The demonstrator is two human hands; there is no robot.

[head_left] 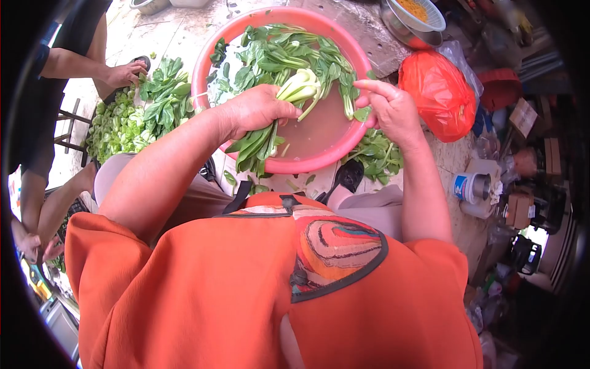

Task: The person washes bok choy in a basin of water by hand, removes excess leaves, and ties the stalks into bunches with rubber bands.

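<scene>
My left hand (261,111) is closed around a bunch of bok choy (300,86) above a pink plastic basin (279,165). The pale stems point away from me, and the leaves hang back below my wrist. Cloudy brownish water fills the basin, with more leafy greens (273,58) lying along its far and left parts. By the right rim is my right hand (388,111), its index finger stretched out and the other fingers partly bent. A small green leaf (362,114) shows at those fingertips; whether it is gripped is unclear.
Loose greens (376,155) lie on the floor right of the basin. Beyond them sits a red plastic bag (437,95), near a metal bowl with a white strainer (424,15). Another person's hand (127,74) reaches toward piled greens (120,126) at left. Boxes and clutter line the right.
</scene>
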